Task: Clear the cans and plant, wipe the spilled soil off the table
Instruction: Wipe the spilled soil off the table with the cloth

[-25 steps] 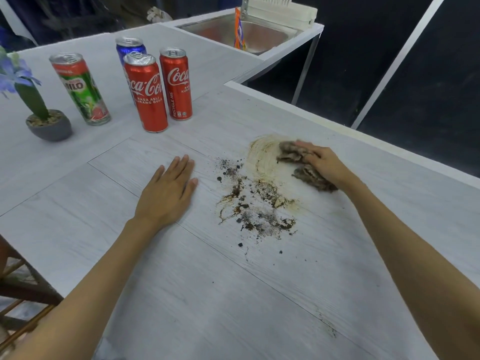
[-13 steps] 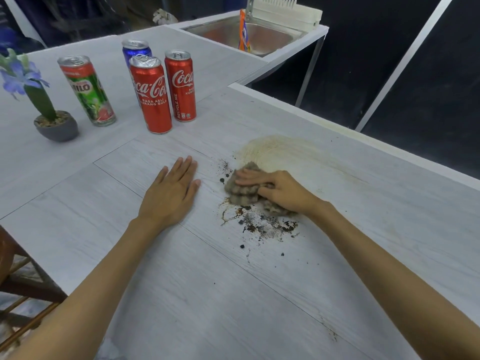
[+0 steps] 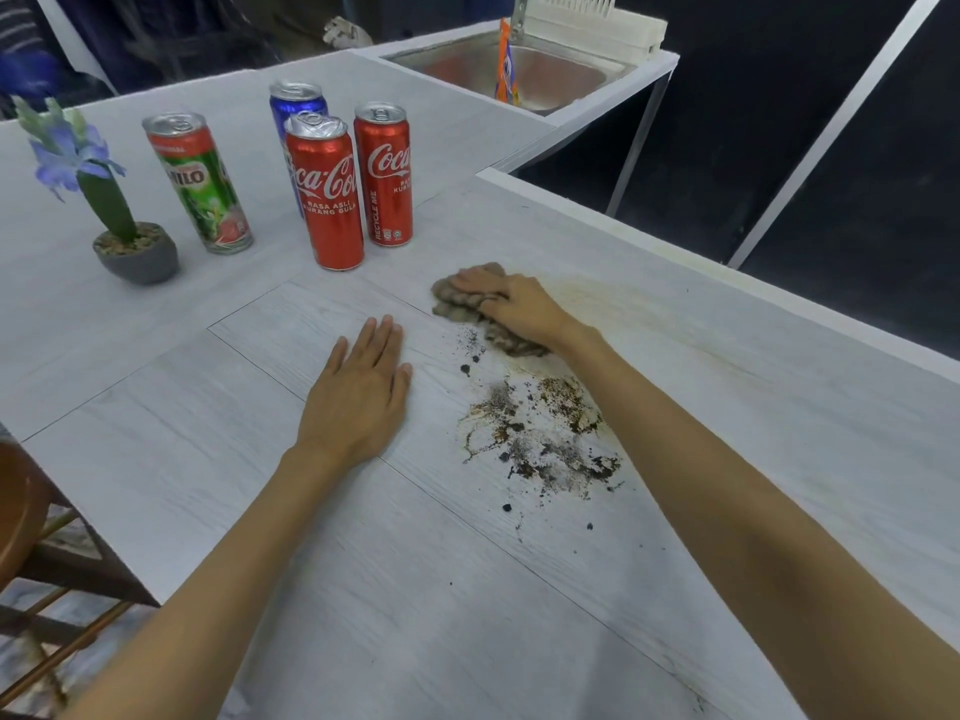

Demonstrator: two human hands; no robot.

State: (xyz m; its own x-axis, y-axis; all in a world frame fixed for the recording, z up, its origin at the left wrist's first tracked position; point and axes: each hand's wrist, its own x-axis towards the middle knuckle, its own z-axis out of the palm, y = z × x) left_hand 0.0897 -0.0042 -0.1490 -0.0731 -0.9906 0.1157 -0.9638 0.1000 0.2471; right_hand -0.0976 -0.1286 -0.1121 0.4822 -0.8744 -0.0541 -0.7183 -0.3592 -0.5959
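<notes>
My right hand [image 3: 519, 306] presses a crumpled, soiled brown cloth [image 3: 457, 298] onto the white table [image 3: 156, 418], just beyond the spilled soil [image 3: 540, 433]. Dark crumbs and brown smears lie between my two arms. My left hand [image 3: 361, 389] rests flat on the table, fingers together, holding nothing. At the back left stand two red Coca-Cola cans [image 3: 327, 192] [image 3: 385, 174], a blue can [image 3: 296, 103] behind them, and a green Milo can [image 3: 200, 181]. A small plant [image 3: 104, 200] with a purple flower sits in a grey pot [image 3: 137, 257] at the far left.
A faint brown wiped streak [image 3: 623, 314] runs right of the cloth. A steel sink [image 3: 540, 75] with an orange bottle [image 3: 506, 70] and a white rack [image 3: 602, 18] sits at the back. The table's far edge [image 3: 727, 272] drops to dark floor. Wooden furniture [image 3: 31, 537] is at the lower left.
My right hand has swept the cloth from the right across the soil, then up and away to the spill's far left side. My left hand has stayed flat.
</notes>
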